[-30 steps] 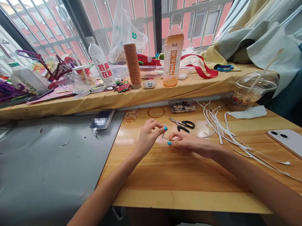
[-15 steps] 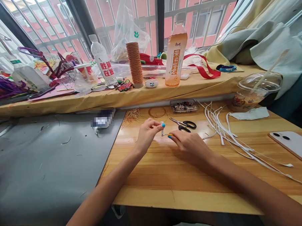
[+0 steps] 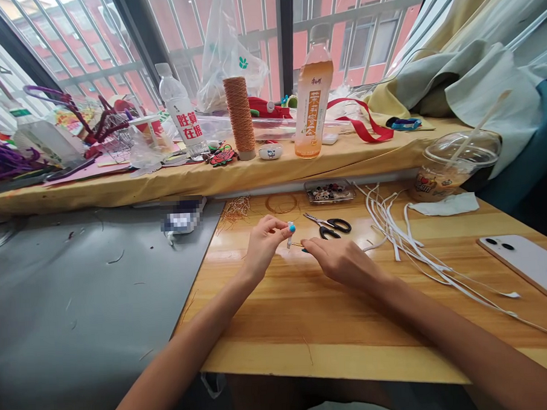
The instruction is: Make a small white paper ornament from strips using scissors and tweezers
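Observation:
My left hand (image 3: 265, 244) pinches a small white strip-like piece (image 3: 289, 242) between thumb and fingertips, just above the wooden tabletop. Its lower end hangs below the blue-nailed thumb. From the right, my right hand (image 3: 342, 259) grips a thin yellowish stick-like tool (image 3: 297, 245), whose tip meets or nearly meets the white piece. Most of the tool is hidden by my fingers, so its exact kind is unclear. Black-handled scissors (image 3: 332, 225) lie partly spread just beyond my right hand.
White flat cords (image 3: 414, 247) sprawl at right beside a phone (image 3: 525, 263) and a lidded drink cup (image 3: 453, 167). Behind my hands are a clear box of small parts (image 3: 330, 191), coiled wire (image 3: 281, 203) and thread scraps (image 3: 237, 209). A thread spool (image 3: 239, 119) and bottles line the ledge.
Both hands keep their pinch on the white piece and the tool. My right hand has turned slightly, and less of the tool shows. The whole view has shifted a little.

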The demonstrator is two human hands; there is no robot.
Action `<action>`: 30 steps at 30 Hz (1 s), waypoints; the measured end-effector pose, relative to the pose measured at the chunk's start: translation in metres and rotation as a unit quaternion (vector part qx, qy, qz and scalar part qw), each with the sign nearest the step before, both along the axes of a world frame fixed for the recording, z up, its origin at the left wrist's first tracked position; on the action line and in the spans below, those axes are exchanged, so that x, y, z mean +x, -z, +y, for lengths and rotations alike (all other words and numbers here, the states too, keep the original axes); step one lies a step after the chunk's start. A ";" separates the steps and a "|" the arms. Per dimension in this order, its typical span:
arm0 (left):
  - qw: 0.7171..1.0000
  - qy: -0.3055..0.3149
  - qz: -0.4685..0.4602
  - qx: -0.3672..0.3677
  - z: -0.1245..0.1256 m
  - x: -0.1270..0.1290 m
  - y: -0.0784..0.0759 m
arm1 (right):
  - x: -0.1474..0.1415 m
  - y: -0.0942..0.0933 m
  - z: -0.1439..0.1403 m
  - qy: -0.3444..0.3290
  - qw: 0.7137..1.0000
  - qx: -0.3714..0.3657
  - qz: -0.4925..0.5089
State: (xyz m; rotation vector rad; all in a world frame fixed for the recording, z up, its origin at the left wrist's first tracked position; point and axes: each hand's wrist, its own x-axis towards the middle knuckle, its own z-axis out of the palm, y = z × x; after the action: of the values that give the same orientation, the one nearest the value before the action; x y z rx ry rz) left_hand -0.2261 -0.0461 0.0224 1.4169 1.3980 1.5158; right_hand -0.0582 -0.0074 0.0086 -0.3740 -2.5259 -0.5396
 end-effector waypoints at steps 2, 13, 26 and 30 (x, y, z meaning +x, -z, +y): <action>1.000 0.003 -0.003 -0.002 0.000 0.000 0.002 | -0.001 -0.003 -0.001 0.021 0.999 0.008 0.025; 0.999 0.010 -0.026 -0.028 0.000 0.002 0.007 | 0.003 -0.010 0.001 -0.039 0.994 0.096 0.031; 0.998 0.025 -0.036 -0.033 0.000 0.003 0.010 | 0.007 -0.011 0.006 -0.056 0.994 0.084 -0.029; 0.998 0.024 -0.047 -0.032 -0.001 0.005 0.009 | 0.004 -0.008 0.007 -0.058 0.996 0.072 0.019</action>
State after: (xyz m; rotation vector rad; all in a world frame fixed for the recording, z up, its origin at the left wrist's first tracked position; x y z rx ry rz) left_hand -0.2214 -0.0467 0.0134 1.3152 1.3346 1.4742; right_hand -0.0541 -0.0005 0.0165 -0.1805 -2.4377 -0.6571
